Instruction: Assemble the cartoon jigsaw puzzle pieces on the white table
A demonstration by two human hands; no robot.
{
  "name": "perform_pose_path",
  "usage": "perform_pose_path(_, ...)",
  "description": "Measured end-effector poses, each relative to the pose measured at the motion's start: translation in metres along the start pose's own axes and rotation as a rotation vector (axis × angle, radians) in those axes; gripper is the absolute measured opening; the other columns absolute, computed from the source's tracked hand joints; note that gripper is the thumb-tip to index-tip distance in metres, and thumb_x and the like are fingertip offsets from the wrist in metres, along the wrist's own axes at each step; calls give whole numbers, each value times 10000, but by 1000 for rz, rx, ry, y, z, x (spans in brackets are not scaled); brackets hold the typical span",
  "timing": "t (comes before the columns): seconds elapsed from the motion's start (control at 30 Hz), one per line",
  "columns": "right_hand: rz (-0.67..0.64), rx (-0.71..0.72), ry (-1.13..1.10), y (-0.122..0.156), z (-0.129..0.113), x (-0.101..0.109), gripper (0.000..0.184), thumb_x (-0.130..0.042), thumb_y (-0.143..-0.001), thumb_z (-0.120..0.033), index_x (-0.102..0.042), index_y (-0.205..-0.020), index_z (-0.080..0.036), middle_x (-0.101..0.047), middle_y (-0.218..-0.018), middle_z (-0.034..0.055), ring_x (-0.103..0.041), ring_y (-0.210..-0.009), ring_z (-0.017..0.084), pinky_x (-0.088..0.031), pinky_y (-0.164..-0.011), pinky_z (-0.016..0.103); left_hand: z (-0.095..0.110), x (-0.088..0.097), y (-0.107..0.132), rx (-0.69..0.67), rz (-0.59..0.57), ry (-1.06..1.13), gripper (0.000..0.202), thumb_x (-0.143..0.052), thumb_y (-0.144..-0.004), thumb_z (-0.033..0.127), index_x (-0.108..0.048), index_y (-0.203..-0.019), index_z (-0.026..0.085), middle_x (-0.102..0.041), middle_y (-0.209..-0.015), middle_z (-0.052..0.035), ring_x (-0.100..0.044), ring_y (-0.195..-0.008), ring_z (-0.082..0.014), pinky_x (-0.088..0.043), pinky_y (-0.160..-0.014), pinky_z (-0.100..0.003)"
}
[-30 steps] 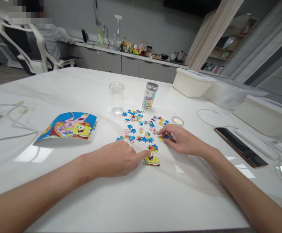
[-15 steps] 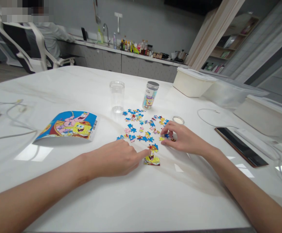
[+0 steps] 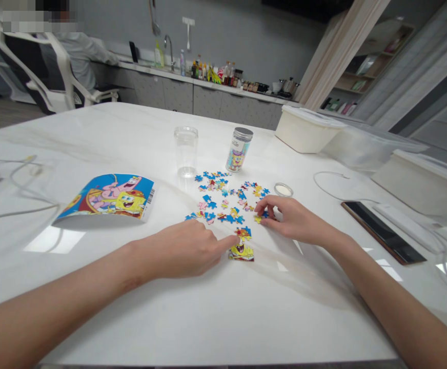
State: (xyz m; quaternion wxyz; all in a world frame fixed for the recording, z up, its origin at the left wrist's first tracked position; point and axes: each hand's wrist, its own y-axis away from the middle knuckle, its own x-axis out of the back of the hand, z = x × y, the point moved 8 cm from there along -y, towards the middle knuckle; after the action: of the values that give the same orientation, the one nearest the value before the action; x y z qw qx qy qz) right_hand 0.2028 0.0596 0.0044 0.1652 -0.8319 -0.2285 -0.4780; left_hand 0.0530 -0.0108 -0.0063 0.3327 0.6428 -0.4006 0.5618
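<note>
My left hand [image 3: 187, 247] rests on the table with its index finger stretched out and the other fingers curled. Its fingertip touches the joined puzzle pieces [image 3: 242, 252], which show a yellow cartoon face. Above these, my right hand [image 3: 290, 218] bends thumb and index finger around a yellow puzzle piece [image 3: 258, 219] on the table. The fingers partly cover blue pieces behind it. Several loose puzzle pieces [image 3: 231, 216] lie beyond both hands. A curved picture sheet [image 3: 112, 197] with the cartoon lies left of my left hand.
Behind the pieces stand a clear jar [image 3: 186, 154] and a lidded cartoon canister [image 3: 239, 149]. A small round lid [image 3: 283, 189] lies near my right hand. At right are a dark phone-like slab [image 3: 381, 230], cables and storage boxes [image 3: 308, 130]. A person sits beyond the table.
My right thumb and index finger have drawn closer together and shifted slightly right with the yellow puzzle piece. My left hand stays at the joined pieces.
</note>
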Motion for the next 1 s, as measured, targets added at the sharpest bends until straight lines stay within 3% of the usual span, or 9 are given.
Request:
perform_pose_path(0.2,-27,9,-42,1,2,-3,240,-590,-785,-171,-636,-1018,-207,-652,-857,24,-530,-668,128,-453,-631,269,0,0,0,-5,4,-1,363,-418,-917,160,-499,-1270,151,-559,-514,19,-468,-388,-132,-273,-416,-248)
perform_pose_path(0.37,-75,-8,-72,0,1,-5,80,-596,-794,-191,-660,-841,-184,-637,-816,29,-515,-648,120,-436,-616,261,1,1,-1,-10,15,-6,369,-425,-910,156,-506,-1270,150,-549,-502,25,-454,-380,-130,-253,-407,-253)
perform_pose_path(0.6,-213,73,-316,2,-27,-12,187,-581,-872,-314,-719,-901,-192,-690,-908,63,-594,-818,164,-443,-695,285,1,3,0,-39,48,6,420,-432,-896,137,-492,-1305,210,-551,-496,37,-420,-364,-119,-208,-405,-252)
perform_pose_path(0.77,-269,-14,-376,6,-35,-22,137,-621,-832,-282,-713,-868,-186,-697,-797,29,-566,-671,129,-423,-605,256,3,5,1,-73,50,48,451,-434,-904,129,-475,-1334,261,-584,-538,41,-426,-378,-102,-233,-417,-235)
perform_pose_path(1.0,-247,-72,-398,6,-31,-28,99,-629,-804,-231,-708,-836,-181,-691,-762,21,-548,-627,113,-425,-588,245,3,5,0,-69,28,62,435,-445,-898,122,-518,-1291,294,-592,-538,38,-438,-383,-110,-221,-419,-229)
